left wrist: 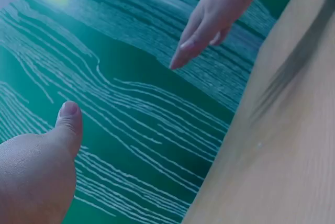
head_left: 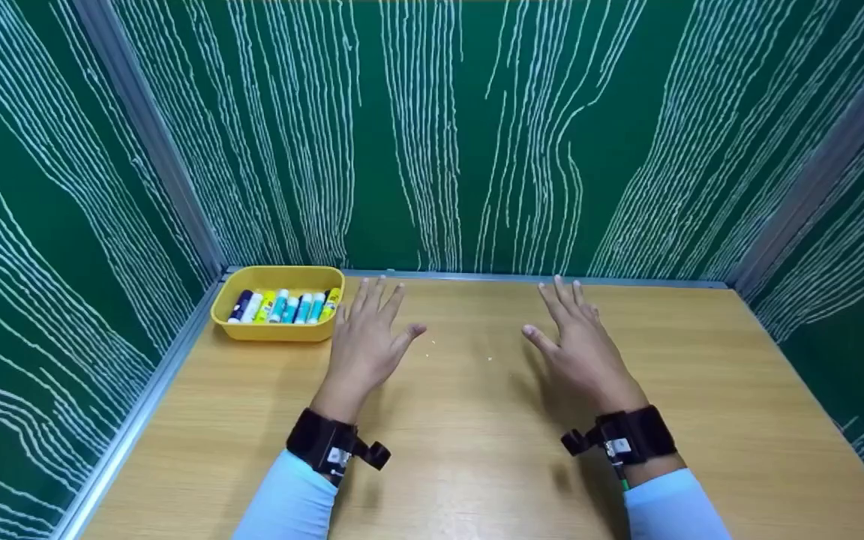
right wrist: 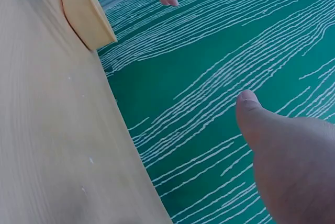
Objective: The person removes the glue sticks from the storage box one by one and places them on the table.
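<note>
My left hand (head_left: 365, 341) is held over the table with fingers straight and spread, holding nothing. Just left of its fingers stands a yellow tub (head_left: 274, 332) at the back left corner. Several glue sticks (head_left: 279, 306) lie side by side in it, with turquoise, yellow, white and dark purple parts. On the other side, my right hand (head_left: 580, 352) hovers above the wood, fingers extended, thumb out toward the middle, also holding nothing. The right wrist view shows the right thumb (right wrist: 250, 114) and the side of the tub (right wrist: 88, 12); the left wrist view shows the left thumb (left wrist: 67, 124).
The wooden table (head_left: 477, 435) is bounded by green panels (head_left: 477, 150) with white wavy lines, joined by metal posts. A few tiny white crumbs lie mid-table between the hands. Each wrist wears a black strap (head_left: 323, 442) with a small camera.
</note>
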Demonstrator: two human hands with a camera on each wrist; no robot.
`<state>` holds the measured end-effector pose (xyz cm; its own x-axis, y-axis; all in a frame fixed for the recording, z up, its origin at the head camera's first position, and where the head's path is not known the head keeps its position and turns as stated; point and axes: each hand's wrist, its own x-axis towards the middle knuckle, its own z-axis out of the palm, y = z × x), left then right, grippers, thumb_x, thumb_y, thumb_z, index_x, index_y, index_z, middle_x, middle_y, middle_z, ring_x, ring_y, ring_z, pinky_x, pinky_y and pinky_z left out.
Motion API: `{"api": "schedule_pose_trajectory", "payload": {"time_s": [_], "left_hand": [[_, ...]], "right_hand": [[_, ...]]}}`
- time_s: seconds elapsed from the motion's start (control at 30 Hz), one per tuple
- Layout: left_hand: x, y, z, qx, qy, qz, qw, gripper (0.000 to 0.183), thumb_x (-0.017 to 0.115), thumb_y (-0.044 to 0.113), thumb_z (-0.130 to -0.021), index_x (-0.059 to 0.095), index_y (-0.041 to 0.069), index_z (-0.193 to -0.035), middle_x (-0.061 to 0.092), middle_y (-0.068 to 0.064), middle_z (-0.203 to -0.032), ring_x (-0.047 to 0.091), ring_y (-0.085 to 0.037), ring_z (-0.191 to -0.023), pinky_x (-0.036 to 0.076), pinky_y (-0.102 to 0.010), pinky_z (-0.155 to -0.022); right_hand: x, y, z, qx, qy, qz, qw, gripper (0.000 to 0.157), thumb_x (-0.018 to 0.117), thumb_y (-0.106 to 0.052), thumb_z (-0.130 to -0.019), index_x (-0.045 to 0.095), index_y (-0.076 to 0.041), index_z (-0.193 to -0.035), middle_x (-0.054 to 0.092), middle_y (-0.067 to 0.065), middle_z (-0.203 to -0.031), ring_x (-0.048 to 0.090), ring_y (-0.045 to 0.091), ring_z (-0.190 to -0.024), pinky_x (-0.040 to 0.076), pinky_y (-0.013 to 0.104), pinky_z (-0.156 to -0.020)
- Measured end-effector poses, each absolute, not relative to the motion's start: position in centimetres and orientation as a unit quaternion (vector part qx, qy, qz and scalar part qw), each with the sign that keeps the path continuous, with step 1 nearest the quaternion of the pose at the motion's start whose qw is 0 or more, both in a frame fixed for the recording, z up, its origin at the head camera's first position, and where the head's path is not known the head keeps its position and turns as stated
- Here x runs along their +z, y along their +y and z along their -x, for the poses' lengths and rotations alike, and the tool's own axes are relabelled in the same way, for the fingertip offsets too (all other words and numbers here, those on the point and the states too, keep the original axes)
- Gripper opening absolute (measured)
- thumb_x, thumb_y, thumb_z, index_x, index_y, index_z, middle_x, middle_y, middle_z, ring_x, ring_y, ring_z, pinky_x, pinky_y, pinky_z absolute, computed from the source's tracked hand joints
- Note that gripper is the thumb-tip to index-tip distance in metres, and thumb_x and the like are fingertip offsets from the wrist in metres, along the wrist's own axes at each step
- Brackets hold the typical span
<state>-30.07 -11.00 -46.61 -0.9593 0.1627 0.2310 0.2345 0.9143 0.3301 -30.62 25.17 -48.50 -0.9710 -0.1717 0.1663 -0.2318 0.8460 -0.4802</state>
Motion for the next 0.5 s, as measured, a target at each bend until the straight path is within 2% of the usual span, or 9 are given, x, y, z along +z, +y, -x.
{"api": "schedule_pose_trajectory", "payload": {"time_s": [0.23,0.5], "left_hand": [[-45.9,-14.4,31.0,-0.190,-0.973,0.058,0.114,0.087,0.037,0.081,-0.111,0.033,0.029,-0.180,0.021,-0.008,-0.192,0.011,-0.039,-0.179,0.015,-0.077,-0.140],[-46.3,-22.4,32.4,-0.248,-0.960,-0.036,0.128,0.079,0.040,0.070,-0.116,0.039,0.021,-0.178,0.027,-0.020,-0.187,0.017,-0.050,-0.175,0.022,-0.080,-0.136]], "right_hand": [[-48.9,22.8,30.8,0.261,-0.956,-0.125,0.049,0.089,0.044,-0.077,-0.112,0.010,-0.037,-0.183,-0.002,-0.004,-0.192,-0.006,0.033,-0.180,0.002,0.068,-0.143],[-48.8,18.1,31.4,0.254,-0.952,-0.169,0.015,0.088,0.046,-0.078,-0.110,0.015,-0.038,-0.182,0.000,-0.007,-0.191,0.000,0.029,-0.180,0.008,0.066,-0.144]]}}
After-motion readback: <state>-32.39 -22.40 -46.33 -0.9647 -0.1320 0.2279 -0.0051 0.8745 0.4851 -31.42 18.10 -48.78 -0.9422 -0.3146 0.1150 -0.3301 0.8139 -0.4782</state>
